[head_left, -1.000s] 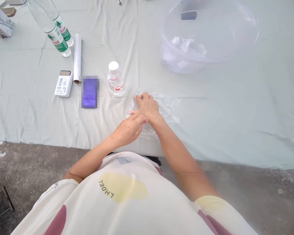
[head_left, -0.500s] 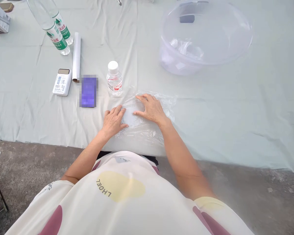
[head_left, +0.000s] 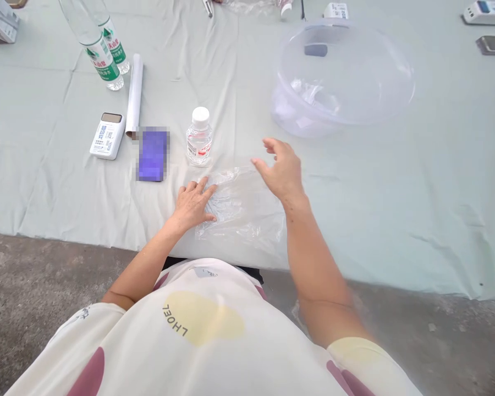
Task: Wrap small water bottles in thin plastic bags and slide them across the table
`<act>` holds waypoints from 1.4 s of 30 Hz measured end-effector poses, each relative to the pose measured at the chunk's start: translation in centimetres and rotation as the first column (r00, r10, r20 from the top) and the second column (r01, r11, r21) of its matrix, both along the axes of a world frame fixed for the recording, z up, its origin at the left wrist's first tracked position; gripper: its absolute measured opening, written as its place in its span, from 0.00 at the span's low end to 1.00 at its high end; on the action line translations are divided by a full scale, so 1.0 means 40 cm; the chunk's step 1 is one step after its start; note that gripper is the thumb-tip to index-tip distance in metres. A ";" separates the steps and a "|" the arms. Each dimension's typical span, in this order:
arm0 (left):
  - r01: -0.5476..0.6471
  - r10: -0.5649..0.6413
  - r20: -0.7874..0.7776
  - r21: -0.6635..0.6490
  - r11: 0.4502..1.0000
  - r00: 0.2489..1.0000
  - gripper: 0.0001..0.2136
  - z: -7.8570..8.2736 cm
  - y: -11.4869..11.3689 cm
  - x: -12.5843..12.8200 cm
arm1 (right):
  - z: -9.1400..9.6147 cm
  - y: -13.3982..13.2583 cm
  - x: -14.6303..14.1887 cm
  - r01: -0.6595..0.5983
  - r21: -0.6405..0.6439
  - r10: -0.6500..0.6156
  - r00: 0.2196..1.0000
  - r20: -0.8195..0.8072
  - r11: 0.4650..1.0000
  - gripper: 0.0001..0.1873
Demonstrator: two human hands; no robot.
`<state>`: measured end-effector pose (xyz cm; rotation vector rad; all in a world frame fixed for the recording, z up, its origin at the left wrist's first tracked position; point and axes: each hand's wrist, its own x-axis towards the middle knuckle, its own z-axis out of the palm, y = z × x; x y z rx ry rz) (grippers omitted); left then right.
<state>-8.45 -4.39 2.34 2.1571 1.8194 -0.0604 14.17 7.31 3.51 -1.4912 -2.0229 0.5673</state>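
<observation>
At the near edge of the pale green tablecloth [head_left: 396, 192], your left hand [head_left: 193, 204] lies flat, fingers spread, on the crinkly clear plastic bag [head_left: 243, 212]. Your right hand [head_left: 281, 171] hovers above its far side, loosely open and holding nothing, with the small white-capped clear bottle [head_left: 199, 137] close by.

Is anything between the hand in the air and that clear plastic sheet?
Nothing visible. The right hand hovers open over the far edge of the plastic sheet; the left hand lies flat on its left part, and the small bottle stands aside.
</observation>
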 end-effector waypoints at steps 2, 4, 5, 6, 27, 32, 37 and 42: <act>0.002 -0.002 -0.002 -0.024 1.000 1.000 0.49 0.005 0.012 -0.003 | 0.010 0.007 -0.124 -0.152 -0.026 0.151 0.988 -0.044 0.988 0.40; 0.003 -0.003 -0.001 -0.046 0.999 1.000 0.52 0.007 0.022 -0.006 | 0.008 0.025 -0.233 -0.232 -0.076 0.225 0.970 -0.090 0.970 0.45; 0.004 -0.004 -0.002 -0.054 0.999 1.000 0.53 0.007 0.026 -0.007 | 0.004 0.036 -0.277 -0.254 -0.110 0.241 0.963 -0.120 0.961 0.46; 0.007 -0.008 -0.005 -0.060 0.998 1.000 0.54 0.006 0.028 -0.009 | -0.002 0.048 -0.312 -0.266 -0.146 0.244 0.958 -0.150 0.953 0.45; -0.017 0.021 0.090 -0.044 0.999 0.996 0.61 -0.003 0.018 -0.022 | -0.040 -0.278 -0.114 -0.260 -0.710 -0.247 0.814 -0.526 0.655 0.34; 0.013 -0.006 0.106 -0.063 0.998 0.994 0.58 0.004 0.011 -0.034 | -0.054 -0.264 -0.150 -0.120 -0.684 -0.167 0.926 -0.338 0.719 0.32; 0.033 -0.022 0.131 -0.082 0.996 0.991 0.59 0.004 -0.002 -0.049 | -0.020 -0.254 -0.168 0.020 -0.646 -0.107 0.990 -0.096 0.763 0.29; 0.015 0.000 0.193 -0.074 0.997 0.981 0.60 0.000 -0.005 -0.059 | 0.010 -0.242 -0.188 0.046 -0.628 -0.071 0.997 -0.015 0.777 0.27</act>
